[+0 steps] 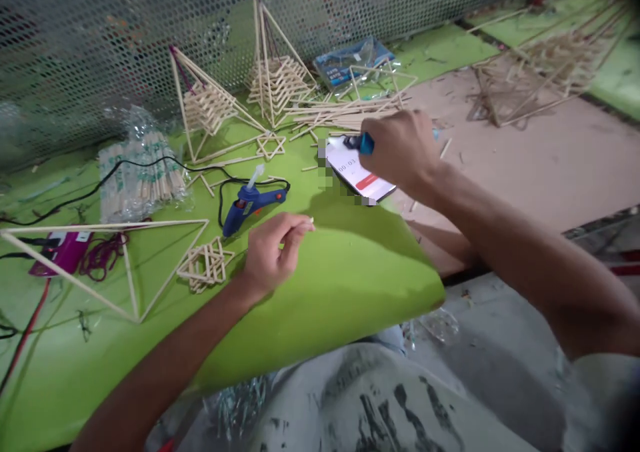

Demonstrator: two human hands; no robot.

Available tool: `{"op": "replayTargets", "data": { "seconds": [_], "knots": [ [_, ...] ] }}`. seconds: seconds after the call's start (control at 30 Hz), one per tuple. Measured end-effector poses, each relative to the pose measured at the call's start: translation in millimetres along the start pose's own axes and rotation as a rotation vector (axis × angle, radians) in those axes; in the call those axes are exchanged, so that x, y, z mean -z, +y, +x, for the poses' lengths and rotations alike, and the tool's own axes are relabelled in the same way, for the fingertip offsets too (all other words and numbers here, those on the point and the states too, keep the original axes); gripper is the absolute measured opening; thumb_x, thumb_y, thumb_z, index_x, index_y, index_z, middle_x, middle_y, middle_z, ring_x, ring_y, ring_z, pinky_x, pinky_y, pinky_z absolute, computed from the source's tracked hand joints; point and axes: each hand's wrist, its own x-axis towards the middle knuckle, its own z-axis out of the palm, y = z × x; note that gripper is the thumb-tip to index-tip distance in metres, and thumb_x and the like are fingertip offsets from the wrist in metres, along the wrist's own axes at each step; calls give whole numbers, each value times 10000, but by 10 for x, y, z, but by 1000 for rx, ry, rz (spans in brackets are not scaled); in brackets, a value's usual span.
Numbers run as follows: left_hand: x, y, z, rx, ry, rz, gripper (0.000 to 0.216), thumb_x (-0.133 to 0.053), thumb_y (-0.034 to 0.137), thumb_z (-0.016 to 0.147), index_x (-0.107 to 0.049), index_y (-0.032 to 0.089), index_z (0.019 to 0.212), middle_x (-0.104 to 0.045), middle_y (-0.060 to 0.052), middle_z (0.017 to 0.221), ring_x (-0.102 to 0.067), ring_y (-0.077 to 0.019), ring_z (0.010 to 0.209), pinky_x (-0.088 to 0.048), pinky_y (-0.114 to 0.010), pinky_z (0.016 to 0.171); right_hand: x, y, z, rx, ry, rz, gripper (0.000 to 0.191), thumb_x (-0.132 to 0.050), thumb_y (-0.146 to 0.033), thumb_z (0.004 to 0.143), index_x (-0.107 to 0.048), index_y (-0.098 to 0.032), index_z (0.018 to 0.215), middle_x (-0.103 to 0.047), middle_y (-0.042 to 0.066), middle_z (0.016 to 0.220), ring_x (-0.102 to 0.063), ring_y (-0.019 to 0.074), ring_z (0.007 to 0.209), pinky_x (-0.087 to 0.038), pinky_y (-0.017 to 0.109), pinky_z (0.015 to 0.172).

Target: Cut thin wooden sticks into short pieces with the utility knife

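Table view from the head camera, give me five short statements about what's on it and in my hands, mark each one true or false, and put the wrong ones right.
1. The glue gun rests on the green tabletop. True.
2. The right hand holds a roll of tape. False: it grips a blue tool, mostly hidden by the hand.
3. The phone lies face down. False: its lit screen faces up.
4. The left hand pinches a small pale bit at its fingertips. True.
5. The plastic pack of sticks lies to the right of the glue gun in the picture. False: it lies to the left.
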Motion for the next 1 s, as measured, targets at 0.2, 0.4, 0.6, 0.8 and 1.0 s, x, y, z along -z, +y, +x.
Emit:
{"op": "replayTargets", "data": {
  "seconds": [0.2, 0.4, 0.6, 0.8, 1.0],
  "knots": [
    [50, -33, 27, 178, -15, -101, 164, -517, 255, 952, -664, 182, 957, -622, 5, 707, -551, -87, 597, -439, -207, 564, -114, -237, -260, 441, 46, 215, 161, -459, -210, 716, -610, -180, 763, -594, 15, 631, -456, 124, 548, -253, 287, 528],
    [30, -67, 30, 212, 29, -139, 130, -565, 269, 933, -652, 173, 922, -681, -2, 759, -569, -81, 601, -435, -188, 539, -94, -416, -430, 608, 20, 242, 159, -429, -211, 782, -573, -190, 720, -558, 4, 594, -407, 118, 514, -253, 284, 513],
    [37, -71, 34, 147, 16, -86, 111, -566, 240, 925, -650, 168, 921, -642, 19, 672, -526, -73, 535, -387, -187, 488, -101, -447, -424, 594, 12, 216, 185, -411, -203, 785, -584, -186, 724, -573, 10, 595, -412, 121, 515, -239, 282, 503],
    [46, -65, 40, 114, -4, -64, 109, -562, 230, 918, -648, 166, 937, -604, 18, 635, -493, -76, 504, -363, -199, 468, -89, -446, -416, 562, 8, 224, 200, -407, -235, 787, -594, -183, 740, -589, 19, 613, -432, 126, 527, -232, 284, 510],
    [43, -71, 46, 122, 7, -86, 111, -571, 234, 909, -649, 156, 915, -616, 19, 622, -521, -72, 495, -388, -184, 456, -100, -440, -405, 539, -10, 198, 189, -419, -239, 788, -594, -180, 748, -596, 23, 627, -426, 123, 529, -216, 286, 514]
  ]
}}
